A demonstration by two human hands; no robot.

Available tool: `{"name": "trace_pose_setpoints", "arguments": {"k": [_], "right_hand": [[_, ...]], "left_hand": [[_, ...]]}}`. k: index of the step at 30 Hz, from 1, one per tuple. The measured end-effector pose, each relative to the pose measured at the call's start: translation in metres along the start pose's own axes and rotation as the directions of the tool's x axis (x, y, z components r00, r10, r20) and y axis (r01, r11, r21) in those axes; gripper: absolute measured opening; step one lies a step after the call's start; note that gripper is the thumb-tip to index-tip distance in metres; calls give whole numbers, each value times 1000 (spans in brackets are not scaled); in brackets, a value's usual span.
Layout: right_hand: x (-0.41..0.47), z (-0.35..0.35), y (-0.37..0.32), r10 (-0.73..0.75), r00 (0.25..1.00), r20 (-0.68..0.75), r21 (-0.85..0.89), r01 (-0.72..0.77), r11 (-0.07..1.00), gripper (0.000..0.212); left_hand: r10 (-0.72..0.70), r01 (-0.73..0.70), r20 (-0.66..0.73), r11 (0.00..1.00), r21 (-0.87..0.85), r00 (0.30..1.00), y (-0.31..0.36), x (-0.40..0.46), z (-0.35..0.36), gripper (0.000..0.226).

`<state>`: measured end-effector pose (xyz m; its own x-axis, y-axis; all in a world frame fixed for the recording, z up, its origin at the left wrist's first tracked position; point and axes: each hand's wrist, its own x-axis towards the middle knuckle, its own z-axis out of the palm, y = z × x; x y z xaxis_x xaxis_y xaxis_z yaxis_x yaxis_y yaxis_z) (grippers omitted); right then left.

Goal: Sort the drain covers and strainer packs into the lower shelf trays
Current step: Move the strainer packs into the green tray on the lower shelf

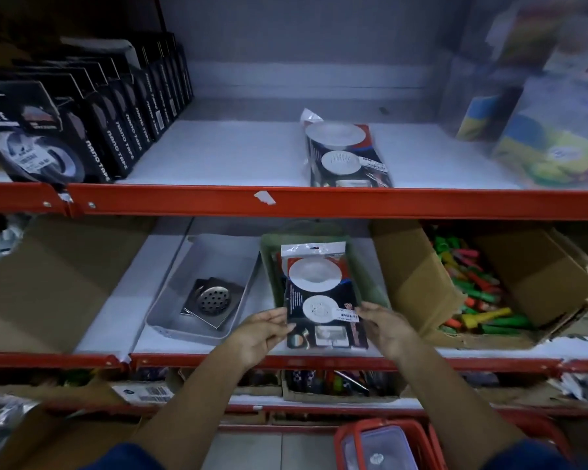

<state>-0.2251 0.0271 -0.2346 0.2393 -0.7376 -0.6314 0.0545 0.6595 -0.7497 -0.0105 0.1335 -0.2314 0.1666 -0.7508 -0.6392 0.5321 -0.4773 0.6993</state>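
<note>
I'm reading "nano tape" running down the spines of the black boxes (116,130) on the upper shelf; the strainer pack (323,296) price sticker is probably too blurred.

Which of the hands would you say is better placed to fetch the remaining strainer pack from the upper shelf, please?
Probably the right hand: the upper-shelf strainer pack lies right of centre, roughly above it; the left hand sits farther left.

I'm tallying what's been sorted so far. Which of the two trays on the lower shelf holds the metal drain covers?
The grey tray, left of the green tray. Square metal drain covers lie in it; the green one holds the strainer pack both hands grip.
</note>
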Motion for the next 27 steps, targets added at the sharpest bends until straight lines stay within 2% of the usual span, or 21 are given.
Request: {"name": "trace_pose_setpoints", "arguments": {"k": [5, 10, 11, 13, 15, 17, 20, 22, 24, 25, 27], "right_hand": [[24, 18, -27, -93, 992, -83, -136, 82, 987, 46], [9, 24, -12, -239, 960, -143, -442, 154, 883, 48], [5, 23, -8, -294, 946, -137, -525, 182, 831, 45], [-5, 22, -1, -428, 901, -74, -718, 250, 649, 40], [-12, 20, 9, -493, 869, 39, -839, 297, 457, 49], [-17, 18, 22, -534, 835, 133, -887, 341, 311, 58], [-25, 16, 33, -672, 702, 235, -916, 390, 87, 68], [-34, 19, 30, -763, 587, 269, -908, 419, 3, 70], [-48, 28, 16, -846, 461, 267, -892, 451, -36, 69], [-56, 34, 4, -879, 396, 265, -883, 466, -57, 67], [-70, 45, -23, -922, 278, 270, -865, 491, -105, 66]], "left_hand": [[40, -40, -147, 999, 5, 988, 17, 18, 18, 56], [95, -73, -273, 993, 92, 957, 4, 16, 30, 49], [126, -92, -283, 987, 129, 951, 0, 15, 32, 46], [209, -138, -297, 961, 241, 932, -7, 11, 33, 40], [302, -183, -249, 895, 408, 920, -15, 3, 34, 33], [398, -251, -117, 753, 608, 910, -21, -10, 40, 33], [530, -371, 140, 359, 857, 837, -25, -24, 50, 53], [634, -423, 277, 88, 902, 722, -18, -36, 58, 57], [723, -424, 388, -145, 894, 571, -4, -45, 66, 55], [763, -402, 423, -233, 885, 489, 5, -51, 71, 55], [810, -369, 475, -349, 862, 345, 26, -56, 82, 54]]}}
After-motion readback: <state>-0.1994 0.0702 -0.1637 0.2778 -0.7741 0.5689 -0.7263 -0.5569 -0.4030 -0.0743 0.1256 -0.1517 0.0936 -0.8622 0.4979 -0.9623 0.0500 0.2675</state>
